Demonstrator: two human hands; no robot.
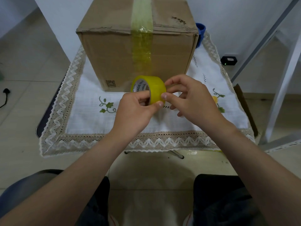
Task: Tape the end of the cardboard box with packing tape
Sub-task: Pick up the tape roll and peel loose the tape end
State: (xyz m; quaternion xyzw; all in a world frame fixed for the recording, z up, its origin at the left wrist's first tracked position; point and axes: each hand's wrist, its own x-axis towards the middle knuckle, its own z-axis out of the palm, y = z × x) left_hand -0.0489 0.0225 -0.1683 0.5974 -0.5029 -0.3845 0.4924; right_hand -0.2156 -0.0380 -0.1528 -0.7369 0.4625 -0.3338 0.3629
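Lace-edged tablecloth (91, 137) under cardboard box (135, 51). Our left hand (133, 110) grips tape roll (149, 88) before box; right hand (190, 98) pinches its film. We judge roll light, stiff, film clingy; hold by core.

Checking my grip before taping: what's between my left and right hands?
In the head view, the yellow roll of packing tape: the left hand grips it, the right hand pinches its outer face.

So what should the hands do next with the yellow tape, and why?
Probably peel the tape's end loose. The left hand grips the tape roll, the right hand pinches its outer layer, and no free end shows yet to stick onto the cardboard box.
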